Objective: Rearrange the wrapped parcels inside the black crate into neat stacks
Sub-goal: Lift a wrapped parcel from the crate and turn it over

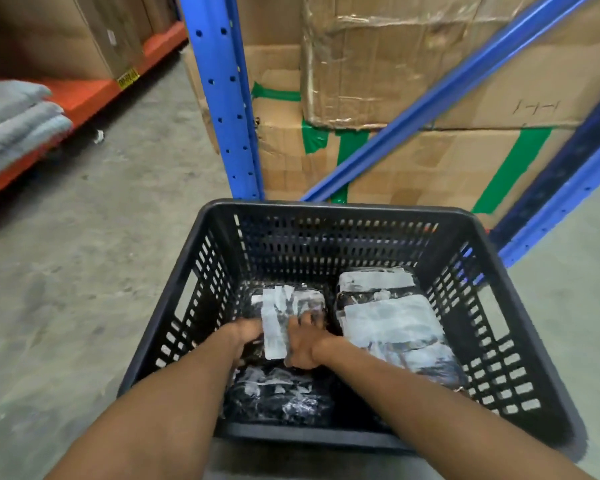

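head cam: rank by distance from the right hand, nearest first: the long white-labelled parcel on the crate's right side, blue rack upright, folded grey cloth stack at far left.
From the right hand:
1. Long white-labelled parcel, just to its right inside the black crate.
2. Blue steel rack upright, beyond the crate's far wall.
3. Folded grey cloth stack, far left on the orange shelf.

A black crate (329,209) with slotted walls sits on the concrete floor (84,271) in front of a blue rack (222,98) loaded with cardboard boxes (413,64). Both bare arms reach into it. The left hand (246,336) and right hand (305,344) grip a wrapped parcel (284,306) from either side at the crate's left. A longer parcel stack (392,323) lies along the right wall, and another dark parcel (278,396) lies near the front. Grey folded cloth (14,123) rests on an orange shelf (94,95) at far left.
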The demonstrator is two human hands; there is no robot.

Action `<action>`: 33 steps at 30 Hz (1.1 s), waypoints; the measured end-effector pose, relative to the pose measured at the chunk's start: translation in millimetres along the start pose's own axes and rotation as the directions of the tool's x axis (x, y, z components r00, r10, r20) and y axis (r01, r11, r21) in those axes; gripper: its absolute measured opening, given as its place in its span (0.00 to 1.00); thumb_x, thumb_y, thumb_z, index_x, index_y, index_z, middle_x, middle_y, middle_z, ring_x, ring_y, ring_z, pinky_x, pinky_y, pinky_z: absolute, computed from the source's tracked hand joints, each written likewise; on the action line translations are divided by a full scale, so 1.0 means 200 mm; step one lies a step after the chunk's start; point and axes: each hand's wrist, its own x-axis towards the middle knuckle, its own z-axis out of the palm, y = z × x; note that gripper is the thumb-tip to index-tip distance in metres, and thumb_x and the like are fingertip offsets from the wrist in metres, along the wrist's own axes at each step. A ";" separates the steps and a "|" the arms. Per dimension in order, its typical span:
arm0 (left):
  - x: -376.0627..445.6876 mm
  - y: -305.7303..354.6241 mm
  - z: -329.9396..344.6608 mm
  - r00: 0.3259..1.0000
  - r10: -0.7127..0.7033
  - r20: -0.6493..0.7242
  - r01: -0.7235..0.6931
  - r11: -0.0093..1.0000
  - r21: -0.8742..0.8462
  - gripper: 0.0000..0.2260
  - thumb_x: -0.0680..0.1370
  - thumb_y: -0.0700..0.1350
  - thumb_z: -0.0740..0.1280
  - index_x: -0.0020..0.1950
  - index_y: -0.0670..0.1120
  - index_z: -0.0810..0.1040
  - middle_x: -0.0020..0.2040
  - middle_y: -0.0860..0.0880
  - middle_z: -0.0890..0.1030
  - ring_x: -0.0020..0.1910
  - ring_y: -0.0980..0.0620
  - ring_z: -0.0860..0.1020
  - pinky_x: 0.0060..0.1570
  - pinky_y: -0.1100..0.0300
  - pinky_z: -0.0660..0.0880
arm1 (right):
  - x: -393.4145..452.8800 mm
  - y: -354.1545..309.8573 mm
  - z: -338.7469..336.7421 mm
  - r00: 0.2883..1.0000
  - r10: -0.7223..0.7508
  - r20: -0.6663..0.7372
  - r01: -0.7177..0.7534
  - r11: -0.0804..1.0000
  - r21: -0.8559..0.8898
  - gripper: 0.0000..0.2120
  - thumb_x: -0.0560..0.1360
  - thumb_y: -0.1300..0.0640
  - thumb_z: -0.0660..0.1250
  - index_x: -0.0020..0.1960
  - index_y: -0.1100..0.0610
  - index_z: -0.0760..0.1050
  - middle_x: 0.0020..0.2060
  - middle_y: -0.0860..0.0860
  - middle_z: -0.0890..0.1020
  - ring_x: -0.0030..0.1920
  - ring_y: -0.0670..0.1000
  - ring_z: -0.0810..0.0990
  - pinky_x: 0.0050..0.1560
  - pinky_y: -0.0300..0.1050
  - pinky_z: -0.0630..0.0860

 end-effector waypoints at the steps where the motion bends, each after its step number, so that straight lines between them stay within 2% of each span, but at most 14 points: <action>1: -0.03 0.00 0.00 0.999 -0.029 0.032 0.030 0.999 -0.024 0.20 0.81 0.51 0.61 0.70 0.42 0.72 0.59 0.44 0.78 0.63 0.45 0.75 0.60 0.54 0.71 | -0.02 0.00 -0.01 0.999 -0.001 -0.041 0.001 1.000 0.011 0.44 0.78 0.48 0.65 0.79 0.63 0.40 0.78 0.64 0.46 0.78 0.69 0.39 0.78 0.63 0.48; 4: -0.10 0.04 -0.02 0.994 0.020 0.109 -0.011 0.997 -0.081 0.12 0.79 0.53 0.63 0.50 0.45 0.78 0.42 0.48 0.78 0.42 0.50 0.75 0.38 0.60 0.68 | -0.04 0.02 -0.04 0.992 0.000 -0.130 0.018 0.990 0.140 0.53 0.69 0.46 0.75 0.79 0.61 0.44 0.77 0.63 0.52 0.78 0.68 0.46 0.77 0.62 0.51; 6: -0.15 0.11 -0.06 0.985 0.124 0.122 -0.105 0.984 -0.145 0.14 0.75 0.54 0.67 0.48 0.44 0.80 0.44 0.46 0.83 0.43 0.47 0.79 0.40 0.59 0.69 | -0.05 0.01 -0.07 0.984 0.024 -0.179 0.028 0.958 0.286 0.56 0.64 0.47 0.79 0.78 0.58 0.46 0.77 0.63 0.54 0.78 0.68 0.51 0.76 0.63 0.59; 8: -0.25 0.20 -0.10 0.968 0.243 0.055 -0.231 0.959 -0.162 0.21 0.70 0.57 0.71 0.56 0.43 0.80 0.51 0.44 0.85 0.45 0.45 0.82 0.42 0.59 0.73 | -0.07 0.01 -0.10 0.947 0.061 -0.315 0.078 0.909 0.409 0.50 0.63 0.48 0.80 0.73 0.60 0.54 0.73 0.62 0.63 0.74 0.65 0.63 0.71 0.58 0.67; 11: -0.38 0.24 -0.12 0.927 0.372 -0.055 -0.376 0.916 -0.140 0.26 0.67 0.64 0.70 0.56 0.46 0.76 0.42 0.45 0.82 0.33 0.50 0.77 0.30 0.62 0.71 | -0.10 0.01 -0.14 0.883 0.113 -0.456 0.176 0.821 0.544 0.34 0.68 0.49 0.75 0.66 0.60 0.64 0.62 0.59 0.77 0.63 0.60 0.77 0.61 0.50 0.75; 13: -0.42 0.25 -0.12 0.917 0.396 -0.038 -0.394 0.889 -0.235 0.22 0.73 0.65 0.63 0.54 0.48 0.75 0.42 0.46 0.80 0.37 0.50 0.76 0.35 0.59 0.72 | -0.14 0.01 -0.16 0.884 0.150 -0.442 0.231 0.683 0.693 0.29 0.69 0.48 0.73 0.64 0.58 0.70 0.59 0.56 0.81 0.60 0.58 0.79 0.61 0.49 0.76; 15: -0.45 0.27 -0.14 0.918 0.395 -0.014 -0.374 0.856 -0.357 0.21 0.79 0.63 0.56 0.59 0.50 0.75 0.49 0.47 0.79 0.48 0.48 0.76 0.46 0.54 0.72 | -0.18 0.00 -0.19 0.893 0.205 -0.400 0.269 0.470 0.841 0.25 0.67 0.47 0.71 0.61 0.56 0.77 0.57 0.55 0.84 0.59 0.57 0.81 0.64 0.53 0.77; 19: -0.44 0.19 -0.15 0.937 0.334 -0.100 -0.349 0.884 -0.310 0.30 0.82 0.62 0.46 0.75 0.45 0.67 0.69 0.42 0.75 0.68 0.42 0.73 0.70 0.45 0.68 | -0.28 0.00 -0.28 0.916 0.228 -0.330 0.278 0.232 0.932 0.26 0.61 0.41 0.68 0.54 0.55 0.81 0.51 0.54 0.86 0.55 0.58 0.83 0.61 0.53 0.78; 21: -0.44 0.11 -0.16 0.970 0.242 0.004 -0.228 0.916 -0.330 0.36 0.80 0.66 0.44 0.77 0.44 0.65 0.74 0.39 0.71 0.71 0.38 0.71 0.72 0.42 0.67 | -0.31 0.04 -0.34 0.942 0.181 -0.283 0.248 0.195 0.949 0.27 0.61 0.38 0.67 0.53 0.55 0.78 0.47 0.52 0.84 0.52 0.57 0.81 0.57 0.52 0.76; 23: -0.45 0.06 -0.19 0.972 0.208 0.106 -0.148 0.899 -0.412 0.36 0.78 0.69 0.47 0.70 0.45 0.72 0.70 0.39 0.74 0.66 0.37 0.75 0.66 0.41 0.72 | -0.33 0.09 -0.37 0.956 0.130 -0.262 0.236 0.183 0.954 0.22 0.62 0.38 0.66 0.48 0.53 0.78 0.36 0.51 0.84 0.43 0.55 0.81 0.47 0.50 0.76; 26: -0.47 0.05 -0.22 0.952 0.277 0.135 -0.160 0.819 -0.551 0.25 0.77 0.67 0.58 0.53 0.47 0.78 0.57 0.42 0.81 0.50 0.42 0.80 0.49 0.48 0.79 | -0.32 0.12 -0.37 0.965 0.078 -0.248 0.237 0.128 0.963 0.21 0.66 0.40 0.64 0.50 0.53 0.80 0.44 0.56 0.84 0.46 0.58 0.82 0.49 0.54 0.79; 27: -0.48 0.04 -0.23 0.947 0.284 0.146 -0.159 0.816 -0.556 0.22 0.77 0.65 0.60 0.53 0.47 0.78 0.55 0.42 0.82 0.48 0.42 0.81 0.43 0.50 0.81 | -0.30 0.12 -0.37 0.965 0.071 -0.251 0.243 0.110 0.964 0.20 0.67 0.41 0.64 0.50 0.54 0.81 0.45 0.56 0.85 0.46 0.59 0.83 0.51 0.56 0.80; 30: -0.46 0.02 -0.23 0.957 0.241 0.164 -0.119 0.837 -0.535 0.21 0.78 0.61 0.62 0.61 0.46 0.75 0.59 0.40 0.80 0.49 0.41 0.82 0.34 0.50 0.83 | -0.25 0.11 -0.36 0.966 0.112 -0.231 0.225 0.060 0.972 0.19 0.71 0.44 0.67 0.51 0.58 0.81 0.43 0.58 0.87 0.41 0.59 0.86 0.52 0.60 0.82; 33: -0.42 0.01 -0.21 0.974 0.166 0.152 -0.060 0.842 -0.535 0.19 0.81 0.56 0.61 0.63 0.42 0.73 0.57 0.39 0.80 0.51 0.40 0.82 0.36 0.46 0.83 | -0.19 0.06 -0.33 0.960 0.219 -0.175 0.128 0.213 0.969 0.26 0.72 0.50 0.71 0.64 0.63 0.73 0.52 0.61 0.84 0.44 0.58 0.81 0.48 0.54 0.79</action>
